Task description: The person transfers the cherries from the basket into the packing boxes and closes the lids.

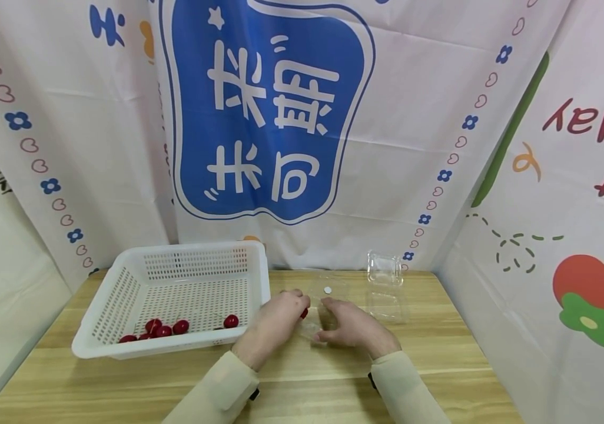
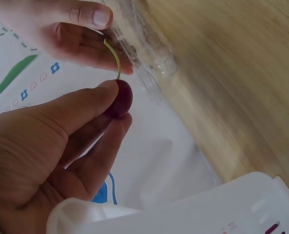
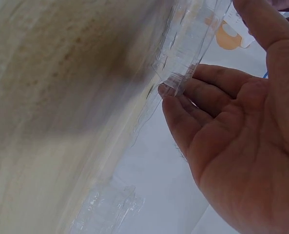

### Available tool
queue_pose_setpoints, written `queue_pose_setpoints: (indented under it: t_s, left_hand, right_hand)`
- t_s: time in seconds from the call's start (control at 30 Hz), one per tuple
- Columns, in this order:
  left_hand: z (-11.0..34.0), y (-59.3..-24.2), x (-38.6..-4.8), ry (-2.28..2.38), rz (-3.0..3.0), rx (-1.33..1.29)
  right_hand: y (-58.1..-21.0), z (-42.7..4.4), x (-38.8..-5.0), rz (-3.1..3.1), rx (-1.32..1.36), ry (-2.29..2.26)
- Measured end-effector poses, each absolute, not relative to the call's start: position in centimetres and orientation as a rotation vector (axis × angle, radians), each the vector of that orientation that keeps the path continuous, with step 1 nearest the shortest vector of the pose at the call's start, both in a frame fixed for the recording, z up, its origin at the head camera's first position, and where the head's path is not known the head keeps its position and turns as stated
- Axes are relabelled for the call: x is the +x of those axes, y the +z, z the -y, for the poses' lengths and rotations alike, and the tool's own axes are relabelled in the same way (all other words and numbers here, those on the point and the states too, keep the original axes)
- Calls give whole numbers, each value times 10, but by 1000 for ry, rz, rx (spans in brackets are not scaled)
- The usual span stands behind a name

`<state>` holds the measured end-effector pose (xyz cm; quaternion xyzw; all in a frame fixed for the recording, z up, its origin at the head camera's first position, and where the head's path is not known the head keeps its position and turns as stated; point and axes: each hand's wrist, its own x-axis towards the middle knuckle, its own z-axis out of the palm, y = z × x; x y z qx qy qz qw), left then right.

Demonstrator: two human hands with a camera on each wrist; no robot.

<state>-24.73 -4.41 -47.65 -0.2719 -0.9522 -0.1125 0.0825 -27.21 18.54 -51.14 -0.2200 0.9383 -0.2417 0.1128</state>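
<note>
My left hand (image 1: 279,318) pinches a dark red cherry (image 2: 122,100) between thumb and fingertips, its green stem (image 2: 116,58) pointing up. The cherry is beside a lidded clear plastic box (image 1: 309,330), which stands open on the table. At the right side of this box, my right hand (image 1: 352,325) holds the edge, thumb near the front and fingers farther back. In the right wrist view, the fingertips (image 3: 168,90) touch the clear plastic wall (image 3: 188,44). Glare and the hands hide most of the box's inside.
A white perforated basket (image 1: 82,338) stands at the left, with several cherries (image 1: 164,331) along its near side. Another clear plastic box (image 1: 385,306) lies open at the back right. Printed white curtains (image 1: 413,118) enclose the wooden table (image 1: 302,388).
</note>
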Motion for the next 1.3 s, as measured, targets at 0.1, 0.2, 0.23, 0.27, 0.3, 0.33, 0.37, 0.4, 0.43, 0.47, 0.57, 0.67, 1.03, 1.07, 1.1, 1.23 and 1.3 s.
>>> queue_pose_setpoints:
  t_s: [0.1, 0.2, 0.23, 0.27, 0.3, 0.33, 0.37, 0.4, 0.43, 0.47, 0.57, 0.67, 1.03, 1.07, 1.1, 1.23, 1.3]
  left_hand:
    - [41, -477, -247, -282, 2829, -821]
    - [40, -478, -246, -247, 2822, -827]
    - [40, -478, -246, -236, 2830, -826]
    - [40, -479, -246, -229, 2840, -822]
    - [40, -480, -246, -223, 2845, -822]
    - [40, -480, -247, -220, 2845, -824]
    - [40, -481, -247, -218, 2850, -824]
    - [41, -481, -247, -220, 2851, -825]
    - [41, -486, -249, -212, 2841, -831]
    - [41, -487, -250, -213, 2836, -836]
    - [42, -496, -255, -210, 2810, -853]
    - [42, -496, -256, -199, 2809, -856]
    - [37, -480, -244, -106, 2847, -838]
    - [37, -480, -244, -113, 2849, -842]
    - [38, -479, -244, -125, 2850, -848]
    - [41, -475, -242, -227, 2860, -880]
    - [43, -471, -241, -286, 2862, -889]
  right_hand:
    - [-510, -186, -272, -2748, -657, -710]
    - [-510, -188, -270, -2748, -670, -690]
    - [-511, -189, -270, -2750, -672, -682]
    - [-511, -190, -270, -2757, -675, -668]
    - [-512, -191, -269, -2765, -680, -659]
    - [-513, -192, -269, -2773, -681, -649]
    - [-514, -193, -268, -2783, -678, -639]
    - [-515, -194, -267, -2794, -674, -632]
    - [-515, -195, -267, -2807, -674, -623]
    - [-515, -196, -266, -2821, -669, -611]
    - [-516, -199, -264, -2847, -648, -609]
    - [-515, -201, -263, -2851, -641, -632]
    - [-511, -200, -264, -2804, -643, -702]
    - [-511, -200, -264, -2800, -644, -700]
    - [-511, -200, -264, -2796, -642, -702]
    - [-511, -200, -265, -2780, -635, -702]
    - [-511, -200, -265, -2779, -621, -705]
